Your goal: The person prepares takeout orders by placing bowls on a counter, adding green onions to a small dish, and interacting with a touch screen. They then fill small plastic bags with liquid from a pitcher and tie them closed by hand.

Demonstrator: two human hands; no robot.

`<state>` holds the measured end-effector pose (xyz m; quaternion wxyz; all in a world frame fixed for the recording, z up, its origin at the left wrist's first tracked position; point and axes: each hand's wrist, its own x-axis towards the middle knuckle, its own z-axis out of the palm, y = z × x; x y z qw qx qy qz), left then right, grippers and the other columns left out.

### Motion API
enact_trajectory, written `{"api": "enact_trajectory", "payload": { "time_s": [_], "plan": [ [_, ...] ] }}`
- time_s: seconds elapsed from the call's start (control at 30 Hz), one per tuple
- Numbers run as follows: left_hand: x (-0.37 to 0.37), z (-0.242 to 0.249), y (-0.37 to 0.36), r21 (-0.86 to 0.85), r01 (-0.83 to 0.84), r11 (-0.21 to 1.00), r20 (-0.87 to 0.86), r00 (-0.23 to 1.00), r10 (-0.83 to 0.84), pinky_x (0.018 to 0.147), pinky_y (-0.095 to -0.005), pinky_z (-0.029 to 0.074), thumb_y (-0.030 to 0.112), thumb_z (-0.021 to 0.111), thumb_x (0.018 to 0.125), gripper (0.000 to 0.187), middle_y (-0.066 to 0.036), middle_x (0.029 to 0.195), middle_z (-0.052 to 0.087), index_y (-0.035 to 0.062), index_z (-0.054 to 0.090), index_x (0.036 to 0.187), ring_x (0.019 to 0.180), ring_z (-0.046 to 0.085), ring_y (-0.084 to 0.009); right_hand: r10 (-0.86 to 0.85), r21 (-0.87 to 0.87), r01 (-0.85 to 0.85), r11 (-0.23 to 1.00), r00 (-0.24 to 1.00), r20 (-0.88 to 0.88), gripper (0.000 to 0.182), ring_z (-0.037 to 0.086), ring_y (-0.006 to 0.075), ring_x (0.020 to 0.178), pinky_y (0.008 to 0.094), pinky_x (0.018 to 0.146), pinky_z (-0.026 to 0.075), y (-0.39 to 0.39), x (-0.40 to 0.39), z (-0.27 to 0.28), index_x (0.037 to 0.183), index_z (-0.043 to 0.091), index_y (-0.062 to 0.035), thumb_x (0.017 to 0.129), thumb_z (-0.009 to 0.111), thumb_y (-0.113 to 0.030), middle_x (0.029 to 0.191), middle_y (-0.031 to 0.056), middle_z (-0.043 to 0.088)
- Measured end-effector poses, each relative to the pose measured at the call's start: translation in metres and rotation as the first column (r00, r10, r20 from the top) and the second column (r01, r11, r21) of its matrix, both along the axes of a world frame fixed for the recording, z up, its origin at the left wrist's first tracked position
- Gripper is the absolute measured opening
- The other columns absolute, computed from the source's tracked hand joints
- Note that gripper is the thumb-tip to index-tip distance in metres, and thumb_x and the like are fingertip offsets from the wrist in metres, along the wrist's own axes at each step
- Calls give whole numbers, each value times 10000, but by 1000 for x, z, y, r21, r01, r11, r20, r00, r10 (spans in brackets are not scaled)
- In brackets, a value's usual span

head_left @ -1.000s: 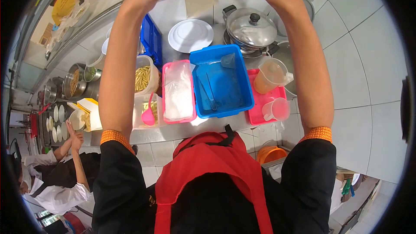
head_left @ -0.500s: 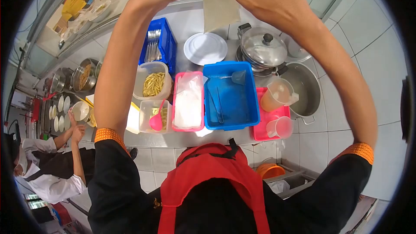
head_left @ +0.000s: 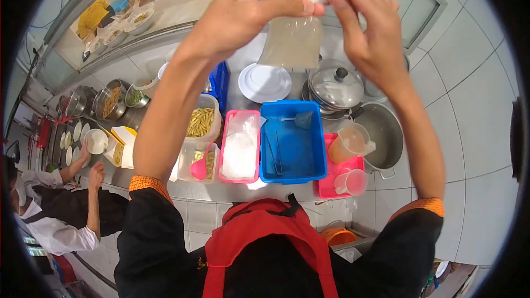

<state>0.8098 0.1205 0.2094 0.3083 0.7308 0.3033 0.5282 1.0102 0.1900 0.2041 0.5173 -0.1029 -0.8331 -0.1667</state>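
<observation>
A clear plastic bag point(head_left: 292, 43) of cloudy liquid hangs from my hands, above the white plates point(head_left: 265, 83) and left of the lidded pot point(head_left: 335, 87). My left hand point(head_left: 270, 0) pinches the gathered neck of the bag between thumb and fingers. Close on its right, my right hand point(head_left: 361, 14) has its thumb and forefinger closed on the other end of the twisted neck. The blue tray point(head_left: 293, 149) below holds tongs and a small clear bag. Beside it stands a pink tray point(head_left: 258, 144) with white plastic sheets.
Tubs of green pods point(head_left: 201, 122), a pink ladle point(head_left: 199, 169), two jugs point(head_left: 349, 142) on a pink tray and a large pot point(head_left: 381, 135) stand on the counter. A co-worker point(head_left: 61, 209) at the left holds a white bowl point(head_left: 96, 141). Steel bowls are behind.
My hands have come lower into view and slightly apart, with the bag's neck now visible between them. The bag hangs lower. The co-worker's hands have separated.
</observation>
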Motion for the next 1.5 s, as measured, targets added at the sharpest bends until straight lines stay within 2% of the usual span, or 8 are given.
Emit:
{"api": "enact_trajectory", "payload": {
  "time_s": [0.03,0.17,0.33,0.57,0.73,0.97,1.17,1.5],
  "plan": [
    [-1,-6,-1,-101,24,995,57,998,-18,963,-322,429,147,654,874,117,-108,962,715,39,664,828,966,630,-149,-9,-107,6,994,1000,-28,72,515,206,854,371,745,298,-3,-2,-13,902,665,-112,842,627,-119,798,20,564],
    [2,-51,10,-185,75,980,301,953,-16,1073,-404,361,108,653,861,106,-142,949,713,19,663,804,1077,610,-240,-161,17,161,987,987,-7,88,502,219,846,367,760,313,-17,-8,-60,890,644,-94,809,617,-112,826,33,540],
    [19,-89,7,-202,-94,975,322,933,157,1154,-419,265,100,665,845,85,-143,924,717,25,684,809,1007,638,-192,-466,219,422,880,856,222,138,509,228,877,345,789,354,-39,-11,-80,845,608,-38,723,596,-101,843,72,538],
    [27,-93,3,-48,-293,955,174,939,297,1167,-412,236,127,673,856,137,-112,933,724,-2,719,866,936,644,-140,-301,157,258,953,858,416,171,522,242,915,378,785,406,-50,-3,-47,844,617,-21,689,590,-88,833,80,543],
    [21,-77,-7,-114,-329,937,12,943,333,958,-362,328,342,634,859,284,-66,835,716,81,740,900,831,605,-132,-221,311,93,946,887,405,231,556,264,902,396,823,440,-47,2,-26,849,604,34,639,627,-58,816,88,550],
    [6,-12,-38,-131,-222,966,-225,956,189,896,-320,454,205,655,880,240,-104,936,687,-18,698,956,968,606,-185,-61,448,-95,889,945,322,378,574,269,828,378,696,466,-46,14,-2,893,646,67,553,651,-99,846,114,613],
    [-1,13,-62,146,-25,989,-525,845,99,949,-362,366,172,744,788,99,3,890,690,109,735,863,1116,480,-219,156,108,-189,976,952,262,302,592,271,785,387,666,484,-87,20,2,874,658,12,581,728,38,891,109,673],
    [5,-82,-53,37,-38,999,-267,963,46,905,-358,322,197,831,696,152,-40,1071,418,144,732,800,1020,409,-223,294,-280,-244,928,944,152,431,586,273,829,354,670,506,-82,16,-76,936,633,-87,563,715,113,967,74,615]
  ]
}}
